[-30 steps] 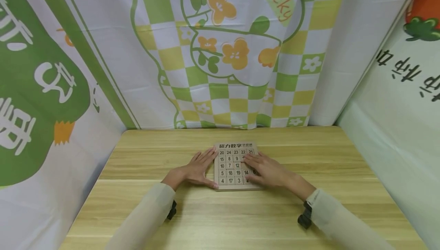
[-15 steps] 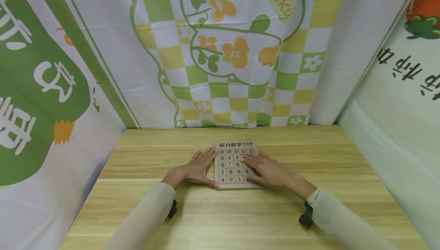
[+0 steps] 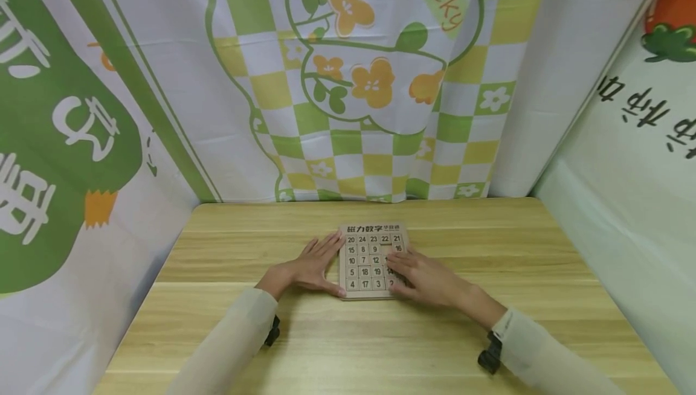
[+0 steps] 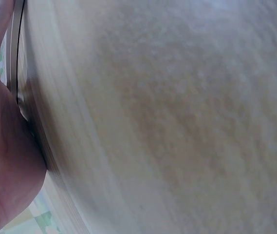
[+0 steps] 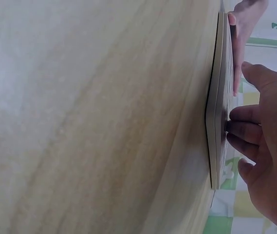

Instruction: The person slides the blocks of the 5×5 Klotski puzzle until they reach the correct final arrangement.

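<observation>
A wooden number slide puzzle (image 3: 370, 296) lies flat on the table, with numbered square tiles below a printed heading. My left hand (image 3: 312, 268) rests along its left side, fingertips at the upper left edge and thumb at the lower left corner. Extended fingers of my right hand (image 3: 426, 277) touch tiles on the right part, covering several numbers. Below the 22 tile (image 3: 385, 239) a bare slot (image 3: 386, 250) shows, with the 16 tile (image 3: 399, 249) to its right. In the right wrist view, the fingertips of the right hand (image 5: 274, 141) meet the puzzle's top face.
The wooden table (image 3: 337, 346) extends around the puzzle on all sides. Behind it hangs a green and yellow checked curtain (image 3: 348, 147), with printed cloth (image 3: 625, 202) on the right side. Each wrist wears a black camera strap, one a dark block (image 3: 490, 356).
My right hand has shifted slightly toward me and to the right, uncovering the 16 tile. The slot under 22, where a tile partly showed before, now appears bare. The left hand stays put.
</observation>
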Action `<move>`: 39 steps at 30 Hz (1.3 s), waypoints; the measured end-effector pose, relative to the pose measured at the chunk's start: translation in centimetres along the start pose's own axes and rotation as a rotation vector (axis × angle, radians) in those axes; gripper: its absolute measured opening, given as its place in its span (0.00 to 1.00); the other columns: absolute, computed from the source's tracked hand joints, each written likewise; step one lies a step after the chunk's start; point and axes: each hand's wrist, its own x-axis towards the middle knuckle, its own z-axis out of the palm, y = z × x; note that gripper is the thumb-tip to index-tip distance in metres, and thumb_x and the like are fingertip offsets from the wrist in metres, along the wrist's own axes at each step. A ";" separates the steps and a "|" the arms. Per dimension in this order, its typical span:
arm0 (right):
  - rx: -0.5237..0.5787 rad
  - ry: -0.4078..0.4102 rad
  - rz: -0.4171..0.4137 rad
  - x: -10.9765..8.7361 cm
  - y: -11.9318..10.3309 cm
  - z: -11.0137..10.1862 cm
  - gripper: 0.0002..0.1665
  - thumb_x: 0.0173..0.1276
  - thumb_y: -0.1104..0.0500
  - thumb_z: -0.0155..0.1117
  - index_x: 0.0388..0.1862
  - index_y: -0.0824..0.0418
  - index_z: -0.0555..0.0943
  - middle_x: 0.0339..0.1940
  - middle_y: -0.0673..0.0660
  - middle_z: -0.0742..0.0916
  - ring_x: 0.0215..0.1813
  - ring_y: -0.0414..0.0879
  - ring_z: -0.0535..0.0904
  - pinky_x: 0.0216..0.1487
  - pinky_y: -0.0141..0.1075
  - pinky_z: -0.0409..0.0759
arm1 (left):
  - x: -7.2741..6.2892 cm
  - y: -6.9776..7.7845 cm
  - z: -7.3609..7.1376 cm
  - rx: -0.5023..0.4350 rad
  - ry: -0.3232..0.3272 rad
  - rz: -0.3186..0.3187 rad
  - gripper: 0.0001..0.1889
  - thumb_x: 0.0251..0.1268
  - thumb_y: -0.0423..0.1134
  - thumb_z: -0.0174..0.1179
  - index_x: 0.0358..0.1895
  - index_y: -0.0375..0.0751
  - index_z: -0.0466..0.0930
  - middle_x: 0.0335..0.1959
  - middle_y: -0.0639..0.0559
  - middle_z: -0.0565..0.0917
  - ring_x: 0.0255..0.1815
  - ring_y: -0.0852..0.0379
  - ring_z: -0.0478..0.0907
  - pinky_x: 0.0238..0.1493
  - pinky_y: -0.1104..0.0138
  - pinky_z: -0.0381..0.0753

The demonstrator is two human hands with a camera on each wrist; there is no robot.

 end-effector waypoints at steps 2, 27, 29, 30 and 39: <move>-0.006 -0.003 0.001 0.0 0.0 0.0 0.37 0.80 0.42 0.62 0.73 0.70 0.76 0.74 0.68 0.79 0.76 0.63 0.74 0.81 0.61 0.62 | 0.1 -0.1 0.1 0.001 0.003 0.004 0.75 0.47 0.88 0.59 0.88 0.50 0.28 0.88 0.50 0.27 0.89 0.50 0.27 0.85 0.44 0.27; 0.009 0.007 -0.037 2.1 0.4 -0.5 0.38 0.79 0.44 0.65 0.74 0.71 0.75 0.75 0.68 0.79 0.76 0.66 0.74 0.78 0.65 0.65 | -0.1 0.3 -0.3 -0.015 -0.011 0.004 0.76 0.47 0.88 0.59 0.88 0.49 0.28 0.88 0.50 0.27 0.89 0.50 0.27 0.85 0.44 0.27; 0.012 -0.011 -0.033 2.3 0.5 -0.4 0.38 0.80 0.43 0.63 0.74 0.70 0.75 0.76 0.68 0.78 0.77 0.65 0.73 0.79 0.64 0.64 | -0.2 0.3 -0.3 -0.013 -0.010 0.004 0.76 0.47 0.89 0.58 0.88 0.49 0.28 0.88 0.50 0.27 0.89 0.50 0.27 0.85 0.44 0.27; 0.016 -0.020 -0.031 2.4 0.5 -0.3 0.39 0.80 0.43 0.63 0.75 0.70 0.74 0.76 0.68 0.77 0.77 0.65 0.72 0.79 0.64 0.63 | -0.2 0.3 -0.3 -0.012 -0.011 0.004 0.76 0.46 0.89 0.58 0.88 0.49 0.28 0.88 0.50 0.27 0.89 0.50 0.27 0.85 0.44 0.27; 0.026 -0.055 -0.026 2.6 0.8 0.0 0.39 0.81 0.42 0.61 0.77 0.69 0.73 0.79 0.67 0.74 0.79 0.64 0.70 0.81 0.62 0.62 | -0.2 0.4 -0.5 -0.023 -0.014 -0.001 0.76 0.46 0.89 0.58 0.88 0.50 0.28 0.88 0.51 0.26 0.89 0.51 0.26 0.85 0.44 0.26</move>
